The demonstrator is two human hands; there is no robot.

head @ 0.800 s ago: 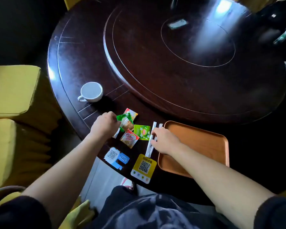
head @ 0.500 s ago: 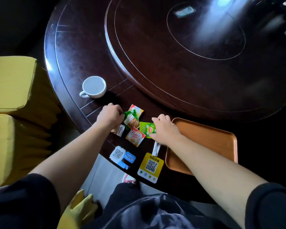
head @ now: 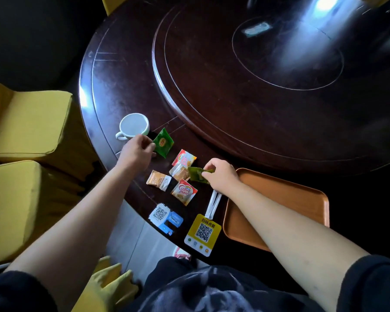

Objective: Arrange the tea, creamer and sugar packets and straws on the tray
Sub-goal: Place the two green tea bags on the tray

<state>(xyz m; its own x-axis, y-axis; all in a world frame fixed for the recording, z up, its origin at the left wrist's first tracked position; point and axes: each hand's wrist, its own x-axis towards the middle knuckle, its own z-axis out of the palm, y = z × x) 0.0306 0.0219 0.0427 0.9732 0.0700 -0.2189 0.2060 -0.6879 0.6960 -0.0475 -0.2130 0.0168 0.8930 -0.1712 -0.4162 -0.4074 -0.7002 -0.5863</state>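
Now both hands grip green tea pkts: left hand [head: 137, 152] one [head: 163, 143], right hand [head: 221, 174] another [head: 196, 174].

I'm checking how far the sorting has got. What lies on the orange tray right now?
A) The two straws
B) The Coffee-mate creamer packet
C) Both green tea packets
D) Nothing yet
D: the orange tray shows only bare surface, crossed by the right forearm; the left hand and right hand each hold a green tea packet over the table, and the straws and Coffee-mate creamer packet lie beside the tray.
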